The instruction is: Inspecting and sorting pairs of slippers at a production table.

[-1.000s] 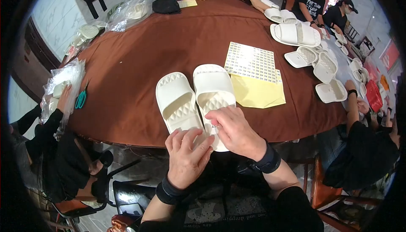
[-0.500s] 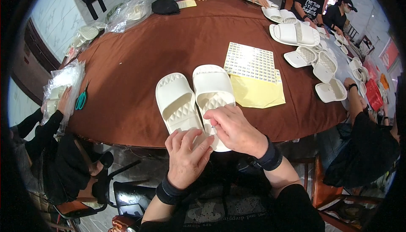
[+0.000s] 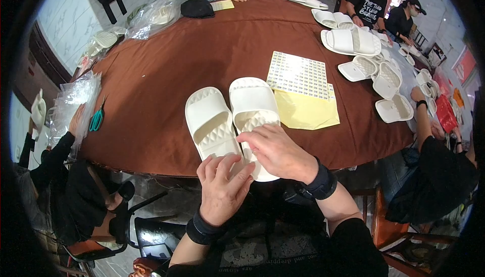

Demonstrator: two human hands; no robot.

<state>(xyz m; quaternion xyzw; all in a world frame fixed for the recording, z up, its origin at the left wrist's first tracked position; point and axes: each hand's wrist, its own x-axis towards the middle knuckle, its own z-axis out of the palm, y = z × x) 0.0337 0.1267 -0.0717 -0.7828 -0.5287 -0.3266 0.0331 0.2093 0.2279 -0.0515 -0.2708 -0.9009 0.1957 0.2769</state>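
Note:
Two cream slide slippers lie side by side before me, toes pointing away. The left slipper (image 3: 206,113) has its heel under my left hand (image 3: 222,191), whose bent fingers are spread and rest on it, not closed round it. Above the right slipper's (image 3: 253,95) insole, my right hand (image 3: 283,153) has its thumb and index finger pinched together; whatever is between them is hidden. A white sheet of small printed stickers (image 3: 298,72) lies beyond my right hand, partly over a yellow backing sheet (image 3: 308,110).
Several cream slippers (image 3: 351,42) line the right side of the brown-covered table (image 3: 161,85). Teal-handled scissors (image 3: 97,119) and clear plastic bags (image 3: 76,100) lie at the left edge. A black cap (image 3: 197,8) sits at the far edge. Co-workers are on both sides and opposite.
My right hand has shifted slightly left over the right slipper; my left hand stays put. Opposite, a person's hand has moved a slipper leftward. At left, a co-worker has lifted a slipper off the bags.

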